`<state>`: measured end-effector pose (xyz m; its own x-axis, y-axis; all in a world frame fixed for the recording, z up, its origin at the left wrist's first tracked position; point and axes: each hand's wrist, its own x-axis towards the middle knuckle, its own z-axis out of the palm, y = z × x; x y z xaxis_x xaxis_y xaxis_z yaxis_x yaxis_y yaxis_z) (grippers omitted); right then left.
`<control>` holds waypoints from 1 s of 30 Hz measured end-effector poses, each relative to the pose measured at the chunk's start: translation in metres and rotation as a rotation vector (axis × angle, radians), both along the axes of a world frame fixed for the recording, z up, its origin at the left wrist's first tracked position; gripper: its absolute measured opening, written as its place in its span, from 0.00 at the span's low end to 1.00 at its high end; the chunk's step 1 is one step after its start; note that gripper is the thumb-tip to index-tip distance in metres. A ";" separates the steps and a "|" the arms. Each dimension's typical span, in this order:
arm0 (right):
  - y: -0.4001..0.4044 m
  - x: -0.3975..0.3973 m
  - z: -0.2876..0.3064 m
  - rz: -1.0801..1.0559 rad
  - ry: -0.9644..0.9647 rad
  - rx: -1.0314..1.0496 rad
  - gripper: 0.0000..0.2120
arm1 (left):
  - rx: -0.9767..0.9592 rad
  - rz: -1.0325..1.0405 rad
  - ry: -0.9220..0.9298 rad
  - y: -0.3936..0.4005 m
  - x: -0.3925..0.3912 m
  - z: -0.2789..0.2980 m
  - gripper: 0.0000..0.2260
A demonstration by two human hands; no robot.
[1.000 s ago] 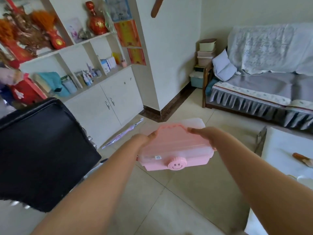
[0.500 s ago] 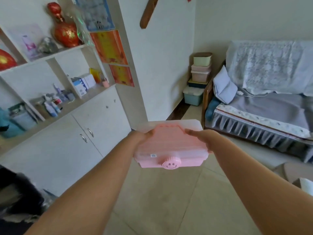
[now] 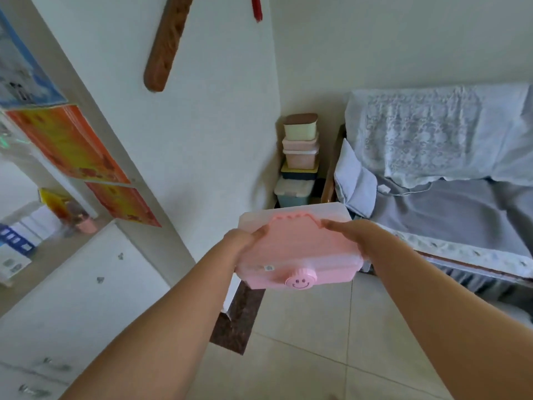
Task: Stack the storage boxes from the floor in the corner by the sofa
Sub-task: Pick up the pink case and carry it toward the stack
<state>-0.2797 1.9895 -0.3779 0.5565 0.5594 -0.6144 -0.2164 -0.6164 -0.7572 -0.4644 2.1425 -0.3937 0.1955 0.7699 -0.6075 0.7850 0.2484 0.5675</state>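
Note:
I carry a pink storage box [image 3: 300, 252] with a round smiley-face knob on its front, held level at chest height. My left hand [image 3: 245, 238] grips its left side and my right hand [image 3: 352, 235] grips its right side, thumbs on the lid. Ahead, in the corner by the sofa [image 3: 450, 197], stands a stack of storage boxes [image 3: 300, 157]: a teal one with a white lid at the bottom, a dark one with a yellow lid, two pink ones, and a cream one with a brown lid on top.
A white wall corner [image 3: 219, 168] juts out on the left, with a dark skirting strip [image 3: 239, 316] at its foot. A white cabinet with shelves [image 3: 72, 284] stands at the far left. A pillow [image 3: 354, 183] leans at the sofa's near end. The floor is pale tile.
The view has moved forward toward the corner; the stack and the sofa are nearer and larger. The black bag at the left has passed out of sight. Both hands still hold the pink box.

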 end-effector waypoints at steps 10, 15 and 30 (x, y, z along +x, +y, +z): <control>0.236 0.148 0.003 0.017 0.045 -0.004 0.32 | 0.047 0.015 0.006 0.231 0.144 0.008 0.36; 0.357 0.219 -0.017 -0.051 0.080 -0.018 0.30 | 0.077 -0.086 0.059 0.366 0.232 -0.001 0.37; 0.595 0.480 -0.031 -0.307 0.056 0.046 0.37 | 0.146 -0.404 0.090 0.638 0.540 -0.026 0.41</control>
